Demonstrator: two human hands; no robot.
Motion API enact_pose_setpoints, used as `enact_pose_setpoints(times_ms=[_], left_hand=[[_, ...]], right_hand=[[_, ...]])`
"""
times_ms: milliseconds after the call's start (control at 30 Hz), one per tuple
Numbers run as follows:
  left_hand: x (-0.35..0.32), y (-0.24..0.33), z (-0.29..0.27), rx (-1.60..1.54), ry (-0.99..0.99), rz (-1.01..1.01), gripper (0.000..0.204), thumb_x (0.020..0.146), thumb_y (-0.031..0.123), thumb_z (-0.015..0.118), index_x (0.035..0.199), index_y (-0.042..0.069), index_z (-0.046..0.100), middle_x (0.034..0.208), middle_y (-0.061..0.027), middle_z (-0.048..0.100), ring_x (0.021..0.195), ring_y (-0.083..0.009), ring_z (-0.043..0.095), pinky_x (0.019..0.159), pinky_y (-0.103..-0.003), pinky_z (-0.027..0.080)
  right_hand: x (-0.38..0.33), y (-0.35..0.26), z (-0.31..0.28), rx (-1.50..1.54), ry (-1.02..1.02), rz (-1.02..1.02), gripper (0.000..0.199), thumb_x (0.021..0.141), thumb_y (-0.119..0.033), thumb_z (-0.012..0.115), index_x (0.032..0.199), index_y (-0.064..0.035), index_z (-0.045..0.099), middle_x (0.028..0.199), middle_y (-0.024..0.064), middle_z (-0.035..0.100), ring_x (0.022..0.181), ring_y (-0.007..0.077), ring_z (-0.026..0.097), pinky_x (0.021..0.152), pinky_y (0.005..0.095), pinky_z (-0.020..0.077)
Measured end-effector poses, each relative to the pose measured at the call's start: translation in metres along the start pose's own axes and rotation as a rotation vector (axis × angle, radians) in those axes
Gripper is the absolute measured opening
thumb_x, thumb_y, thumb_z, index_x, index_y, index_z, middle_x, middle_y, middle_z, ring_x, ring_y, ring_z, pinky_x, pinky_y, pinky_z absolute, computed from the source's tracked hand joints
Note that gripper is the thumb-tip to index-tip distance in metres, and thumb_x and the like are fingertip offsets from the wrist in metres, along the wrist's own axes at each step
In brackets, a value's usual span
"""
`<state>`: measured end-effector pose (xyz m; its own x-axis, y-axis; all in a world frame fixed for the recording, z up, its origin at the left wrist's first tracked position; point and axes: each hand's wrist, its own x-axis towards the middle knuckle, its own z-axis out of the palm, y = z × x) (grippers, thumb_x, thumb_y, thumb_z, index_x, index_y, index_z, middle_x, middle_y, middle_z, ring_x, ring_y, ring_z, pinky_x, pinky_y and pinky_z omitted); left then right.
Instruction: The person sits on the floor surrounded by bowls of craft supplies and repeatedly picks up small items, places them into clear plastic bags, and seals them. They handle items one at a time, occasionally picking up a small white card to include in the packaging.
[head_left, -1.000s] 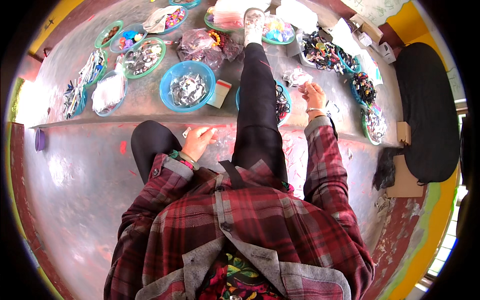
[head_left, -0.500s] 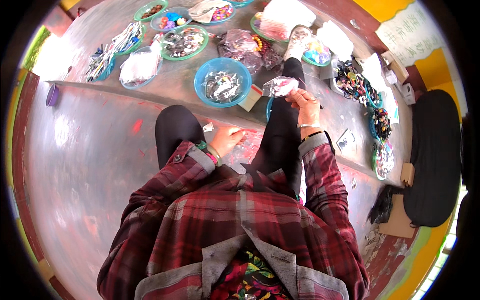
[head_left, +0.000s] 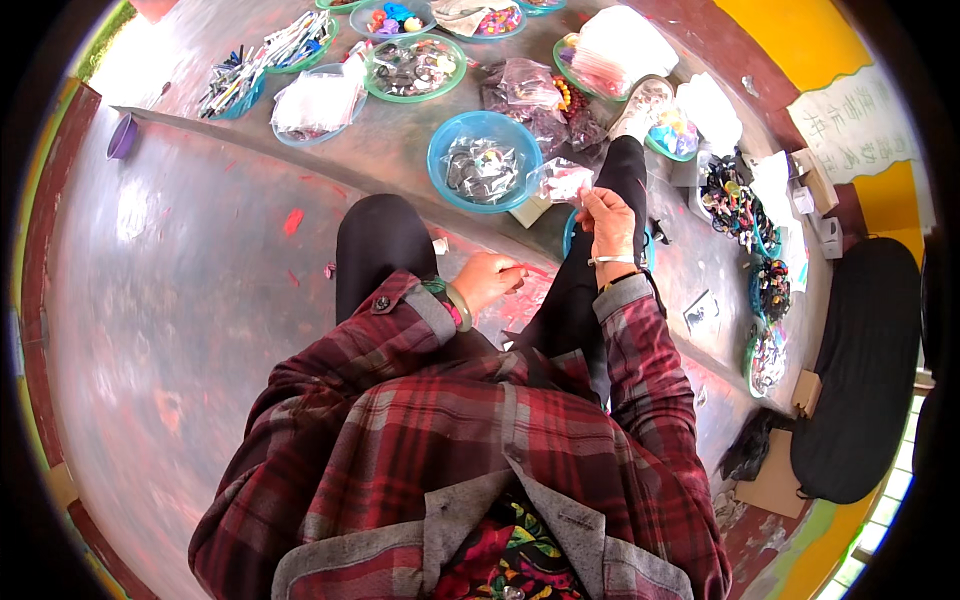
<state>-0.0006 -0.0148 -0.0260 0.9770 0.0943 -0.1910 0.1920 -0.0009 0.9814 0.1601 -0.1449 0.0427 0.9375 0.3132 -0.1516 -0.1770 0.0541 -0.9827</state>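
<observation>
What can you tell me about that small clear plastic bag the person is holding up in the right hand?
The small clear bag looks like thin, crinkly, shiny plastic, with pale pinkish contents too small to identify. The right hand pinches it by its near edge, raised above the floor, so it hangs free of the blue bowl just to its left. Only the fingers touch it. It sits crumpled rather than flat, tilted toward the bowl. The left hand rests lower, by the knee, apart from it.
</observation>
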Motion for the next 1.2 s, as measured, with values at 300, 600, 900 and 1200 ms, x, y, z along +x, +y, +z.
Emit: enact_pose_setpoints(times_ms=[300, 600, 900, 1200], left_hand=[[0.003, 0.003, -0.004, 0.114, -0.103, -0.051, 0.023, 0.083, 0.017, 0.054, 0.084, -0.004, 0.061, 0.073, -0.0091, 0.062, 0.066, -0.0135, 0.060, 0.062, -0.027, 0.049], [0.007, 0.002, -0.005, 0.355, -0.060, 0.040, 0.024, 0.082, 0.018, 0.053, 0.080, -0.004, 0.061, 0.067, -0.0117, 0.061, 0.062, -0.0158, 0.059, 0.060, -0.028, 0.047], [0.006, -0.008, -0.002, 0.109, -0.113, -0.110, 0.025, 0.083, 0.019, 0.054, 0.085, -0.005, 0.061, 0.075, -0.0098, 0.062, 0.068, -0.0152, 0.060, 0.064, -0.027, 0.049], [-0.002, 0.011, -0.001, 0.014, -0.141, -0.140, 0.027, 0.085, 0.020, 0.054, 0.095, -0.005, 0.059, 0.081, -0.0085, 0.062, 0.070, -0.0122, 0.059, 0.063, -0.025, 0.049]], right_hand=[[0.008, 0.024, 0.016, -0.204, -0.080, 0.206, 0.021, 0.078, -0.024, 0.065, 0.078, -0.0040, 0.062, 0.064, -0.0005, 0.058, 0.047, 0.0055, 0.052, 0.041, 0.0168, 0.0352], [0.055, 0.010, 0.053, 0.085, -0.109, 0.289, 0.023, 0.084, -0.021, 0.054, 0.095, -0.0012, 0.057, 0.087, 0.0087, 0.062, 0.065, 0.0139, 0.060, 0.049, 0.0186, 0.0414], [0.015, -0.030, -0.052, 0.023, 0.094, 0.088, 0.021, 0.082, -0.020, 0.056, 0.094, -0.0030, 0.060, 0.081, 0.0091, 0.064, 0.061, 0.0139, 0.059, 0.048, 0.0206, 0.0404], [-0.051, 0.026, -0.245, 0.024, 0.668, 0.028, 0.018, 0.081, -0.015, 0.055, 0.094, -0.0030, 0.059, 0.076, 0.0087, 0.063, 0.060, 0.0145, 0.060, 0.046, 0.0220, 0.0406]])
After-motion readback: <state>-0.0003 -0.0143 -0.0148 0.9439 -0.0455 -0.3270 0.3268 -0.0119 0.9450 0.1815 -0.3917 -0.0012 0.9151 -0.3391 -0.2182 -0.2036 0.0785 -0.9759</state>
